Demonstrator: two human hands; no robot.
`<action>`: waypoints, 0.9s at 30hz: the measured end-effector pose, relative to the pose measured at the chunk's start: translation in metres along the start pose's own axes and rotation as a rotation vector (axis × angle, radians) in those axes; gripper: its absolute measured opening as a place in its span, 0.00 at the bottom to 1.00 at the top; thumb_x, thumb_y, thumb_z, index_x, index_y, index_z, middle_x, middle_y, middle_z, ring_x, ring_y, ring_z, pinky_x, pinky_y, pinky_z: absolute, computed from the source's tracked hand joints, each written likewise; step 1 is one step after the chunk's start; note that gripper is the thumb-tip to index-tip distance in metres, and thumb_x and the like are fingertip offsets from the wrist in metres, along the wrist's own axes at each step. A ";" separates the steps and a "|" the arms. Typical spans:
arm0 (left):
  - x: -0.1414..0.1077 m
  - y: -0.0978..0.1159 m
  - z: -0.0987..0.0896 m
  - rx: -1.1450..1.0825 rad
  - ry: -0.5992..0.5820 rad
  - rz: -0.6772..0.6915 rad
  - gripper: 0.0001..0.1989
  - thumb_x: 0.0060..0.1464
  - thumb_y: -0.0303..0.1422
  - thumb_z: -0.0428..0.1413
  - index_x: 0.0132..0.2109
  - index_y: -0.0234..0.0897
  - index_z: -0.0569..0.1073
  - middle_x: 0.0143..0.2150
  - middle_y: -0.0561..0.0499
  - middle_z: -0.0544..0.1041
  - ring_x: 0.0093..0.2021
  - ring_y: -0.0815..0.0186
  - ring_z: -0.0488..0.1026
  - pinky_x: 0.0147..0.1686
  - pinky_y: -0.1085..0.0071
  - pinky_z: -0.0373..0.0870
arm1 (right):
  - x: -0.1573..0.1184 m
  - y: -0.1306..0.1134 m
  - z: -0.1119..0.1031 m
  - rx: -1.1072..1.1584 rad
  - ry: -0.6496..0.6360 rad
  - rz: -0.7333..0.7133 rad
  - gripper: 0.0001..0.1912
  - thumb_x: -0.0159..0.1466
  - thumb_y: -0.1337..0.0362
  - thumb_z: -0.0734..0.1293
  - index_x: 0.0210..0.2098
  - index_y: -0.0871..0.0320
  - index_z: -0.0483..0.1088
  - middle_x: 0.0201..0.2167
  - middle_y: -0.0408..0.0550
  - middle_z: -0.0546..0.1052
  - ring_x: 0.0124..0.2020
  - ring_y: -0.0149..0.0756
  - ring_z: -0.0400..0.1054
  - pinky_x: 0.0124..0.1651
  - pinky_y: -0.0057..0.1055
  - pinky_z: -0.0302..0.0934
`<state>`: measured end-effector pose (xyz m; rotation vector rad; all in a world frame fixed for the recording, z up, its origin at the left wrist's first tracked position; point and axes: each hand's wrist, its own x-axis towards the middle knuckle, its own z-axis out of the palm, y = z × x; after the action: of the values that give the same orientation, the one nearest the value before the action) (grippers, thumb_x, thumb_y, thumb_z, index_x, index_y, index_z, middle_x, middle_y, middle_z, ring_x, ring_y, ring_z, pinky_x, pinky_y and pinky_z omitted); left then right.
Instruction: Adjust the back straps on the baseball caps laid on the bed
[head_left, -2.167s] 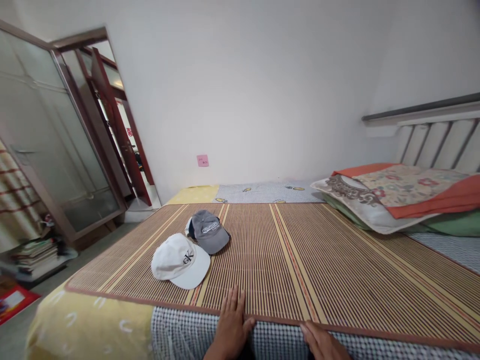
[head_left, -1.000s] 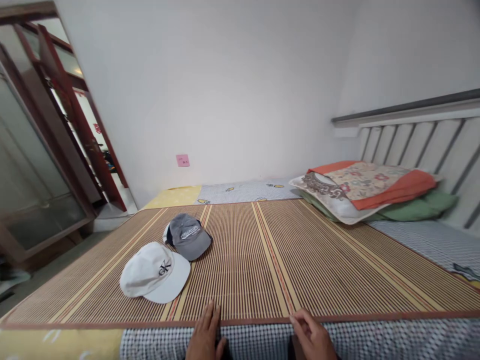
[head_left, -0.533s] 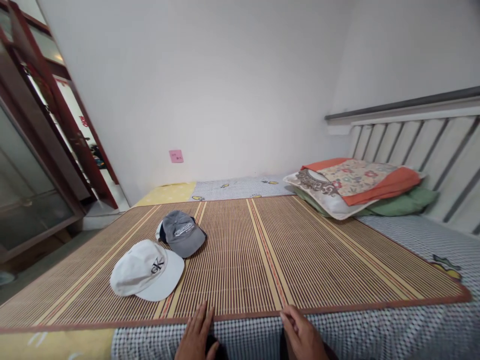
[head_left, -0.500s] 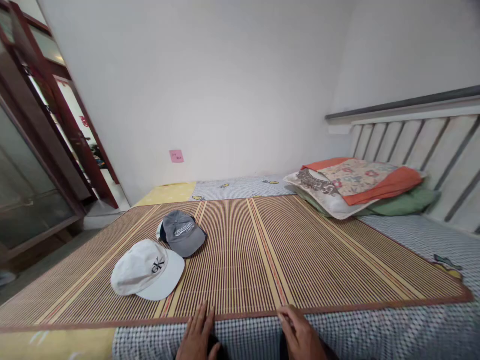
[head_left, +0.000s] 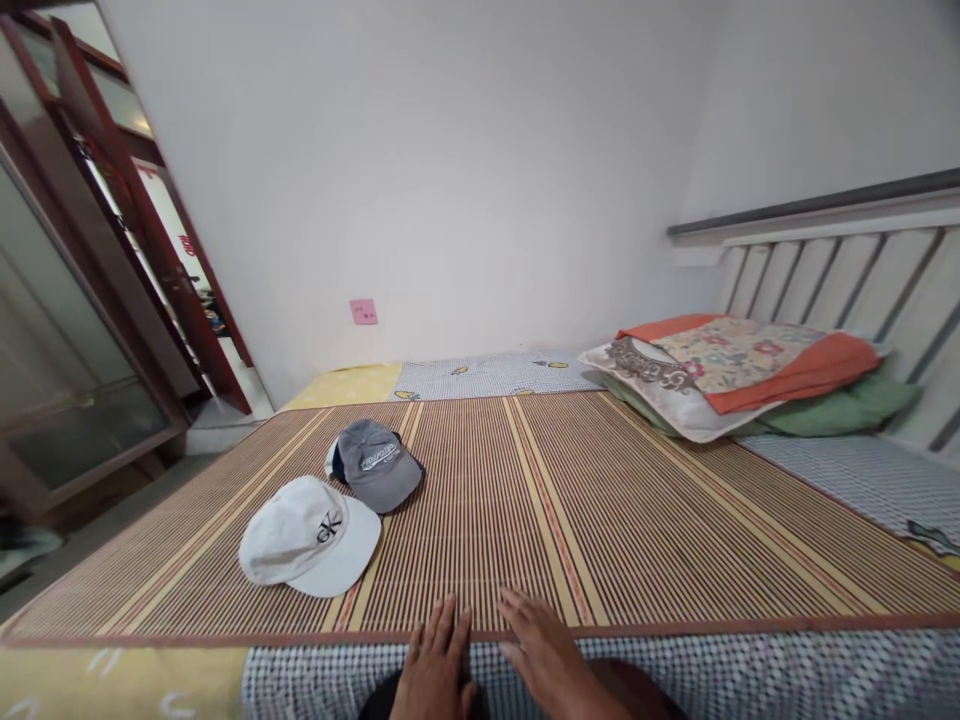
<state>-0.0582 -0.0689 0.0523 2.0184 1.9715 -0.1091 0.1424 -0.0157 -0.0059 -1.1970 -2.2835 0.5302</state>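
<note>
Bed (head_left: pixel 150 675): striped mat (head_left: pixel 465 530) over checked sheet (head_left: pixel 795 665) before you
Mat: white cap (head_left: pixel 300 535) beside gray cap (head_left: pixel 379 465)
Your right: pillow stack (head_left: pixel 739 370)

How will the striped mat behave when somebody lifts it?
The striped mat would probably bend between its thin strips yet stay stiffer along them. It looks thin, so likely light for its size. Lifting might shift the white cap and grey cap on it.

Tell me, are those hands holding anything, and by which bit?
Nothing is held: the left hand and the right hand are both open at the near edge of the striped bed mat.
</note>
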 end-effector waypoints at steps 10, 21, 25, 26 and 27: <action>0.000 -0.006 0.002 -0.043 0.023 0.006 0.42 0.53 0.29 0.53 0.75 0.45 0.55 0.79 0.49 0.43 0.79 0.55 0.43 0.75 0.48 0.44 | -0.059 0.104 -0.081 -0.077 0.188 0.341 0.31 0.68 0.54 0.58 0.60 0.68 0.75 0.66 0.67 0.73 0.69 0.57 0.65 0.71 0.56 0.58; -0.002 -0.056 0.023 -0.118 0.071 0.036 0.42 0.53 0.28 0.55 0.75 0.44 0.58 0.79 0.50 0.49 0.78 0.52 0.47 0.76 0.48 0.46 | -0.105 0.177 -0.092 -0.054 0.414 0.407 0.29 0.63 0.46 0.60 0.49 0.59 0.79 0.56 0.64 0.81 0.60 0.58 0.75 0.62 0.51 0.70; 0.001 -0.099 0.067 -0.151 0.285 0.058 0.34 0.60 0.33 0.54 0.73 0.40 0.63 0.77 0.43 0.56 0.76 0.49 0.53 0.72 0.50 0.58 | -0.105 0.151 -0.072 -0.074 0.559 0.323 0.26 0.67 0.48 0.60 0.49 0.59 0.77 0.53 0.64 0.82 0.56 0.57 0.77 0.57 0.50 0.73; 0.001 -0.109 0.080 -0.164 0.335 0.089 0.31 0.61 0.33 0.55 0.71 0.42 0.67 0.76 0.43 0.60 0.75 0.48 0.56 0.71 0.51 0.61 | -0.105 0.140 -0.064 -0.061 0.585 0.273 0.22 0.68 0.49 0.60 0.48 0.57 0.77 0.50 0.61 0.83 0.53 0.54 0.79 0.56 0.47 0.74; -0.001 -0.118 0.092 -0.179 0.370 0.124 0.28 0.61 0.34 0.56 0.67 0.44 0.72 0.73 0.44 0.66 0.73 0.48 0.61 0.70 0.52 0.65 | -0.104 0.128 -0.056 -0.041 0.600 0.219 0.19 0.69 0.50 0.61 0.45 0.54 0.77 0.45 0.58 0.84 0.49 0.50 0.80 0.53 0.43 0.75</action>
<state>-0.1598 -0.0954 -0.0547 2.1512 1.9663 0.4847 0.3083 -0.0285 -0.0577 -1.4067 -1.6736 0.1615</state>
